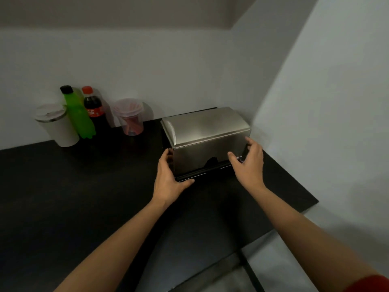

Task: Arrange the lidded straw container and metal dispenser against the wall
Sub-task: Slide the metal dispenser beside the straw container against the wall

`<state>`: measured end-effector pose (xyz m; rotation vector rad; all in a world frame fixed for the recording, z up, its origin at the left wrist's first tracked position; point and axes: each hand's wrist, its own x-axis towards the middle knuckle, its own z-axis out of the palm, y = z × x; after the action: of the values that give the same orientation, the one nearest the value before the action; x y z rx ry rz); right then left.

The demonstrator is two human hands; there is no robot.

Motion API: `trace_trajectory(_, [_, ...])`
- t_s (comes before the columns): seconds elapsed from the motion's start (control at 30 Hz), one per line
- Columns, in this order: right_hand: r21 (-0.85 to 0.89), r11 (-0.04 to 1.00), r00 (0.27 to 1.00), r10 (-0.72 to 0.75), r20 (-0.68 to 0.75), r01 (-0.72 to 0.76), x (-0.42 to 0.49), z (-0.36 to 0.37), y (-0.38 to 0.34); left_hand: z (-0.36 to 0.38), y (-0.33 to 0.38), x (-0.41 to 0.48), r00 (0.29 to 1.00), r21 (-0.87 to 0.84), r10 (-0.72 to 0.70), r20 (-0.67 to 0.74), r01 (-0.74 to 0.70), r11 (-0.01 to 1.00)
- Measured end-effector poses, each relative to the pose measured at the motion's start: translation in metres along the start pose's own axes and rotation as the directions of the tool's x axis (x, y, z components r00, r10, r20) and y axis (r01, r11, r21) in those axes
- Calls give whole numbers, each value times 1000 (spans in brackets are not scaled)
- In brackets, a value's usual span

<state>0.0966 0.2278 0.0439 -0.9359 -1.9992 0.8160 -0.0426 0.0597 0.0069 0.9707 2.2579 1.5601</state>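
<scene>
The metal dispenser (202, 131), a brushed steel box with a black base, sits on the black counter (63, 186) in the back right corner, close to both walls. My left hand (168, 178) grips its front left corner, fingers along the left side and thumb on the base strip. My right hand (248, 163) is at its front right corner with fingers spread, thumb near the front face. The lidded straw container (130, 121), a clear cup holding red straws, stands against the back wall, left of the dispenser and apart from it.
Against the back wall to the left stand a cola bottle (94, 110), a green bottle (79, 114) and a white lidded tumbler (56, 125). The counter's right edge (294, 180) runs along the side wall, and its front edge drops off at lower right.
</scene>
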Motion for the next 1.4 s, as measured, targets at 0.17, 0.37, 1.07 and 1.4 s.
trace_trajectory(0.17, [-21, 997, 983, 73, 171, -70, 21, -16, 43, 18, -1, 1, 993, -11, -53, -104, 52, 999])
trace_trajectory(0.37, [-10, 989, 897, 138, 420, -148, 39, -15, 74, 29, -4, -3, 979, -7, -126, -160, 126, 992])
trace_trajectory(1.07, [47, 993, 862, 68, 502, -106, 76, 19, 85, 26, -7, 27, 960, 7, -238, -149, 242, 970])
trace_trajectory(1.4, [46, 987, 864, 112, 490, -154, 102, 46, 79, 16, -13, 62, 956, 15, -267, -123, 270, 963])
